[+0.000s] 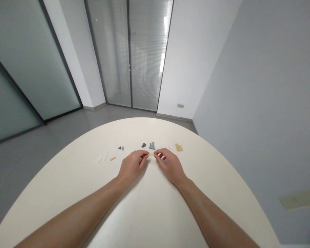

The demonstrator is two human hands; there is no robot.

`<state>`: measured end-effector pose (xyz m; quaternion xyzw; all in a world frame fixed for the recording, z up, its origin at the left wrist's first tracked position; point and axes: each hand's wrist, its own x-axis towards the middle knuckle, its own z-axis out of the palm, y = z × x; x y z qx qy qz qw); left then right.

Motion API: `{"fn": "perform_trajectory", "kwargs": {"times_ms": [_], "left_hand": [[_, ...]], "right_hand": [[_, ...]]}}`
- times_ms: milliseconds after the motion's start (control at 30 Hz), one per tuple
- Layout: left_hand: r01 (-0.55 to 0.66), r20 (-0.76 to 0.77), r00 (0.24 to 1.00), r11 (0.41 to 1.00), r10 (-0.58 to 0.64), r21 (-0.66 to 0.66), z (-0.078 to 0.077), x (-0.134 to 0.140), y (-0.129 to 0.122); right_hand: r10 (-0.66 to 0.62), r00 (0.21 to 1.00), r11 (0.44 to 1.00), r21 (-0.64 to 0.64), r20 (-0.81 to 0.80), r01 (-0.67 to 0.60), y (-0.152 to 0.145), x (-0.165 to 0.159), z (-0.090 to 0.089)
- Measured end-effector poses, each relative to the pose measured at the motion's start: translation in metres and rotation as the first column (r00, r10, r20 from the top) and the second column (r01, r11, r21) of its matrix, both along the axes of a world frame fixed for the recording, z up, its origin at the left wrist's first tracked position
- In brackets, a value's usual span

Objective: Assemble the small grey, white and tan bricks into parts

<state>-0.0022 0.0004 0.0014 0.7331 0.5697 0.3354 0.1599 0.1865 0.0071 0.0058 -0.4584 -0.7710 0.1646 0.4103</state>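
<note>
A small pale yellow strip, like a toy building brick [151,154], spans the gap between my fingertips over the table. My left hand [133,164] pinches its left end between thumb and fingers. The other end is pinched by my right hand [172,166]. Dark red pieces [162,156] show behind the fingers of both hands, mostly hidden; whether the hands touch them I cannot tell. Just beyond the hands lie grey-blue pieces [152,146] and a small heap of black pieces [144,145].
On the round white table [150,213], a yellow strip [113,158], thin white pieces [100,159] and small dark pieces [120,148] lie to the left. To the right are tiny white pieces [169,147] and a yellow group [179,147]. Walls and glass panels stand beyond.
</note>
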Motion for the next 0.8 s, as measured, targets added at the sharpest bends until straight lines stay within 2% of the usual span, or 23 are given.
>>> {"fn": "perform_trajectory", "kwargs": {"times_ms": [500,600,733,800], "left_hand": [[-0.009,-0.004,1.000,1.000,0.009,-0.019,0.001,0.000,0.000],[-0.032,0.001,0.999,0.999,0.032,-0.039,0.003,0.001,0.000],[-0.031,-0.005,1.000,0.998,0.031,-0.056,0.006,0.001,-0.002],[-0.031,-0.009,0.999,0.998,0.031,-0.061,0.007,0.001,-0.003]], "right_hand": [[0.041,0.999,0.999,-0.009,0.032,-0.041,0.001,0.005,0.002],[-0.026,1.000,1.000,0.000,-0.003,0.026,0.006,0.011,0.005],[-0.230,0.965,0.973,0.004,-0.127,0.232,0.014,0.024,0.012],[-0.287,0.939,0.956,0.000,-0.189,0.292,0.018,0.031,0.015]]}}
